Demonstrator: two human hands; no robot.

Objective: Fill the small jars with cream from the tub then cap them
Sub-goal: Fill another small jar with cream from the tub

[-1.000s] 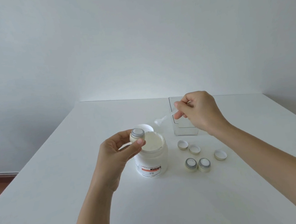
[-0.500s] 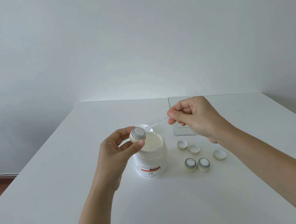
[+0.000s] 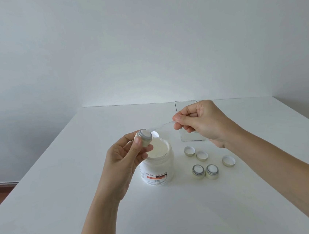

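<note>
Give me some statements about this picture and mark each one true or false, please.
1. The left hand holds a small jar above the open tub. True.
2. The right hand holds a cap. False: it pinches a thin clear spatula whose tip is at the mouth of the held jar.
3. Two jars stand uncapped on the table, right of the tub. True.
4. Five loose caps lie on the table. False: three caps lie there.
5. The tub has its lid on. False: it is open and cream shows inside.
</note>
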